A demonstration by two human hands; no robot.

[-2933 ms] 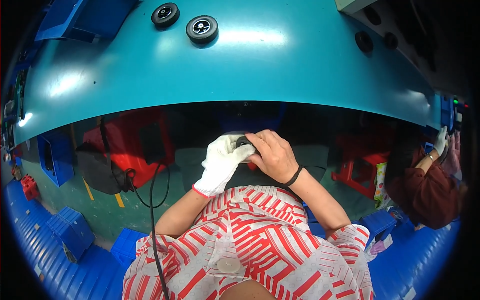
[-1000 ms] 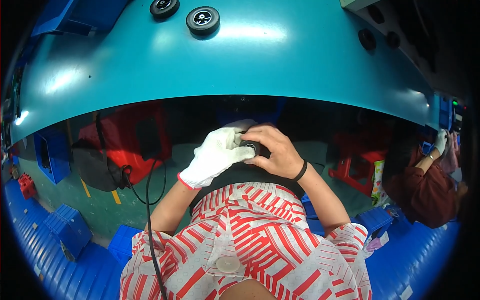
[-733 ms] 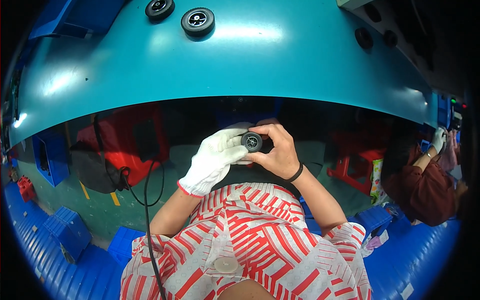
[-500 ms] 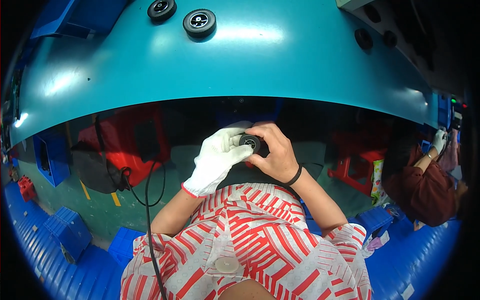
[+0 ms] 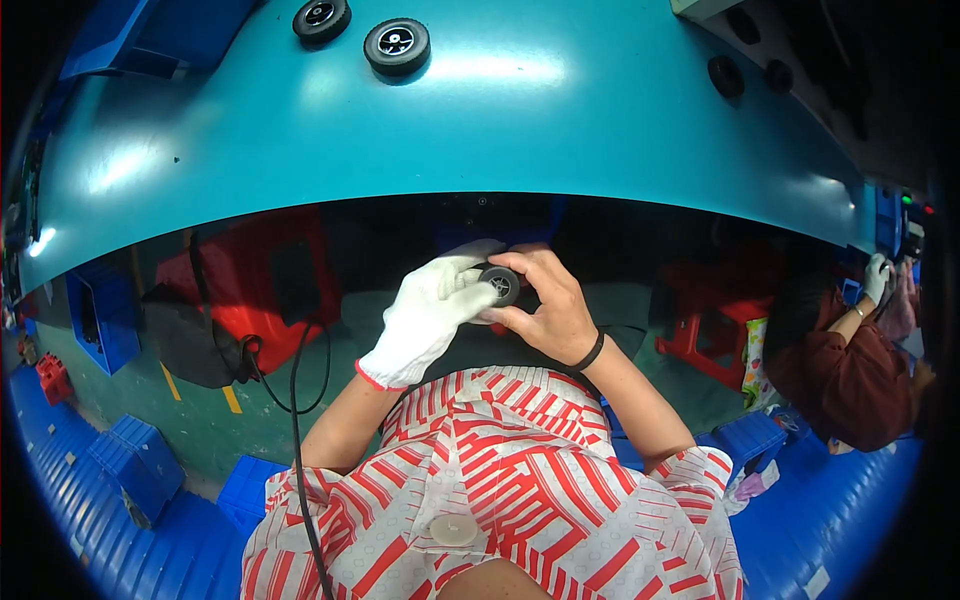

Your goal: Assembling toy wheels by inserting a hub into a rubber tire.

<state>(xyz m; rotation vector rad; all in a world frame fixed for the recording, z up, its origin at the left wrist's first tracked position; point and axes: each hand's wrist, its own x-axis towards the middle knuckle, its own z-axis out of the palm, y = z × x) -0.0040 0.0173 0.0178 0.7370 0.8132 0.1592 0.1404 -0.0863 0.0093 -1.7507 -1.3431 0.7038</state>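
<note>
A small black wheel [image 5: 503, 285] with a spoked hub is held between both hands, in front of my body and below the near edge of the table. My left hand [image 5: 428, 312], in a white knitted glove, grips it from the left, with the thumb at the hub. Bare and with a black band at the wrist, my right hand [image 5: 556, 308] closes its fingers and thumb around the wheel's right side. The wheel's underside is hidden by my fingers.
On the teal table [image 5: 480, 130] lie two black wheels, one [image 5: 397, 46] nearer the middle. A blue bin [image 5: 170, 40] stands far left. Red stools [image 5: 250, 285] are under the table. At right, a co-worker's gloved hand [image 5: 877, 280] shows. A black cable [image 5: 296, 430] hangs left of me.
My left thumb has shifted left off the wheel's face, so more of the hub shows. The left hand has moved slightly left; the right hand stays nearly still.
</note>
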